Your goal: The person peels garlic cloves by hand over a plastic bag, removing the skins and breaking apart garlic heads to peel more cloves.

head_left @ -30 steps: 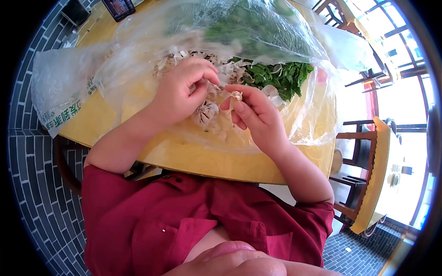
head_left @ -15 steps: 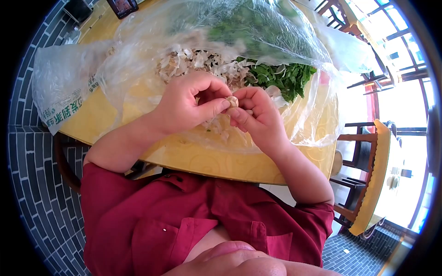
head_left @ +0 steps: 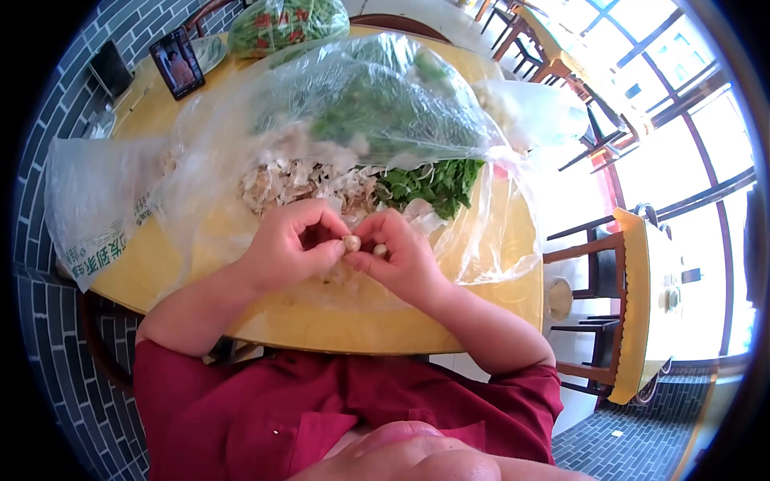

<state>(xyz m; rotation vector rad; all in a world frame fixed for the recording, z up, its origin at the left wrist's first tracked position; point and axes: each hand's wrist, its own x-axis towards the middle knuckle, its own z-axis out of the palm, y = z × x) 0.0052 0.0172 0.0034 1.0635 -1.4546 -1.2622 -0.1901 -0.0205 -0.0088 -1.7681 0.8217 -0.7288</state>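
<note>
My left hand point(head_left: 293, 244) and my right hand point(head_left: 405, 260) meet over the near part of the table, fingertips pinched together. Between them is a small pale garlic clove point(head_left: 351, 243), gripped from both sides. A second whitish clove point(head_left: 379, 250) shows tucked in the curled fingers of my right hand. Just beyond lies a heap of papery garlic skins point(head_left: 309, 184), with leafy greens point(head_left: 433, 186) to its right. Clear plastic point(head_left: 377, 80) covers more greens behind them and spreads around the pile.
The yellow-covered table point(head_left: 337, 329) has a propped phone point(head_left: 176, 64) at its far left and a bag of green vegetables point(head_left: 287, 24) at the back. A printed plastic bag point(head_left: 96, 208) hangs over the left edge. Another table point(head_left: 634, 305) with chairs stands to the right.
The view has tilted up, bringing the phone and the far bag of vegetables more fully into sight. Both hands keep pinching the clove; the second clove in my right hand shows more clearly.
</note>
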